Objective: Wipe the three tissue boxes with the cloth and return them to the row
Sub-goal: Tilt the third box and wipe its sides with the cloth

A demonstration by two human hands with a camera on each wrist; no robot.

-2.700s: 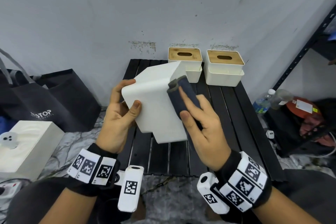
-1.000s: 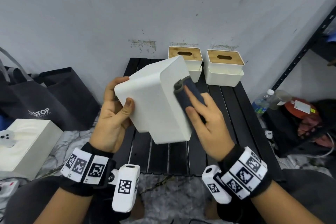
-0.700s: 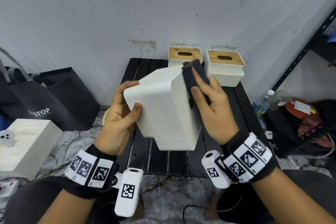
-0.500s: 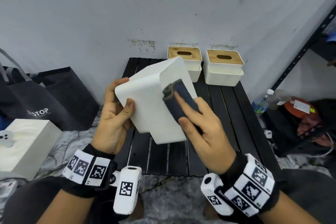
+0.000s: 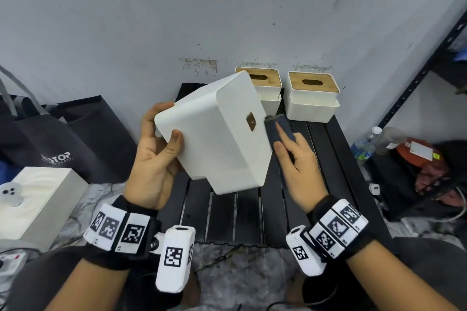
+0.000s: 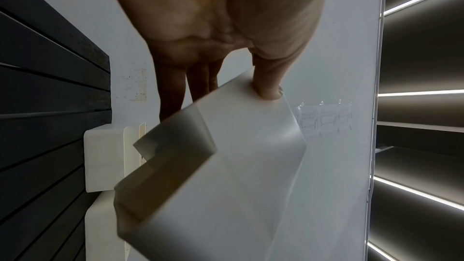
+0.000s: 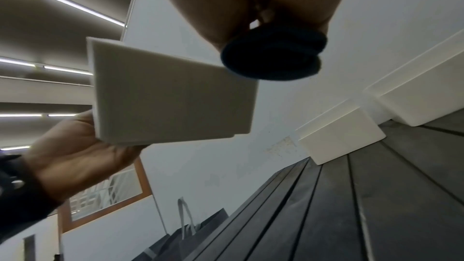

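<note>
Box (image 5: 214, 131) held tilted in the air over the worktop (image 5: 252, 212), underside up, probably light, rigid, smooth plastic, so slippery; best gripped across opposite walls near an edge. Left hand (image 5: 154, 159) clamps its 9 o'clock end, thumb on the face, fingers behind. Right hand (image 5: 295, 159) presses the folded dark cloth (image 5: 279, 129) under flat fingers against the 3 o'clock wall. Two other boxes (image 5: 312, 98) sit at 12 o'clock by the wall, close behind; bag (image 5: 68, 144) at 9 o'clock, well apart.
</note>
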